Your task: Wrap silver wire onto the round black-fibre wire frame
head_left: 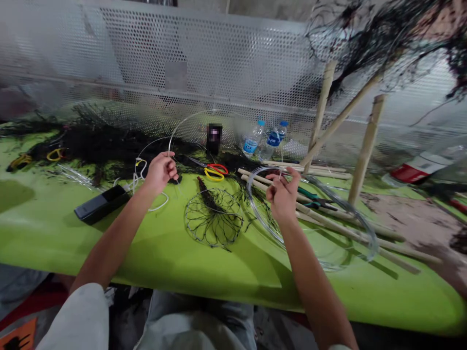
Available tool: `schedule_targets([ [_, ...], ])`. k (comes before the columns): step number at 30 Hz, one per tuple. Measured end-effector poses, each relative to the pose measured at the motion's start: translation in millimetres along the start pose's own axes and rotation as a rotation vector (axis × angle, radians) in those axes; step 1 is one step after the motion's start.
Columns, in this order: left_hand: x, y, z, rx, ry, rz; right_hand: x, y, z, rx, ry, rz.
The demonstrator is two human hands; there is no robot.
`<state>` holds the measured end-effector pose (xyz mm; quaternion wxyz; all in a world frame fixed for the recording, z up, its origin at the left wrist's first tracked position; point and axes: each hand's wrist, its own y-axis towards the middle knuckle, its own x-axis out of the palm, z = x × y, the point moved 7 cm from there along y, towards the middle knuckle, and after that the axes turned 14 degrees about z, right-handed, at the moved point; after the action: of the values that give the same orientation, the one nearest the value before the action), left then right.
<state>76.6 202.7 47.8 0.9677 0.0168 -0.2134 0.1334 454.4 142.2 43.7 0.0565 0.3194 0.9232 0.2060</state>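
Note:
My left hand [161, 173] is closed in a pinch on a thin clear plastic line, which arches up and over toward the right side. My right hand [283, 195] has thumb and index finger together at the line's other side, with the other fingers partly raised. Around and behind my right hand lies a loose coil of clear plastic line [372, 238]. Between my hands, flat on the green table [146, 253], sits a round net of black cords on a hoop [215, 223]. Just behind it rest scissors [215, 171] with red and yellow handles.
Wooden sticks [394, 257] and green-handled pliers [314, 199] lie at right, near upright wooden posts [367, 150]. Two water bottles [251, 141] stand at the back. A dark power bank [102, 204] with a white cable lies left; black fibres [95, 141] cover the rear edge.

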Motion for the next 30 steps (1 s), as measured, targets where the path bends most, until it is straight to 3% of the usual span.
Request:
schedule_targets([
  [3,-12.7,8.9,3.1,-0.005,-0.049,0.027,-15.5,22.4,20.3,0.120,0.036,-0.003],
  [8,-36.7,28.1,16.9,0.005,-0.097,0.100,-51.6,45.4,29.6,0.234,0.030,-0.037],
  [14,-52.8,43.3,21.9,-0.032,-0.161,0.148,-65.7,50.7,42.0,0.341,-0.041,-0.152],
  [24,-54.7,36.0,31.2,-0.206,-0.354,-0.028,-88.5,40.3,47.0,0.534,-0.249,-0.445],
  [30,-58.0,43.4,32.1,-0.195,-0.389,-0.083,-99.0,45.6,40.2,0.560,-0.204,-0.401],
])
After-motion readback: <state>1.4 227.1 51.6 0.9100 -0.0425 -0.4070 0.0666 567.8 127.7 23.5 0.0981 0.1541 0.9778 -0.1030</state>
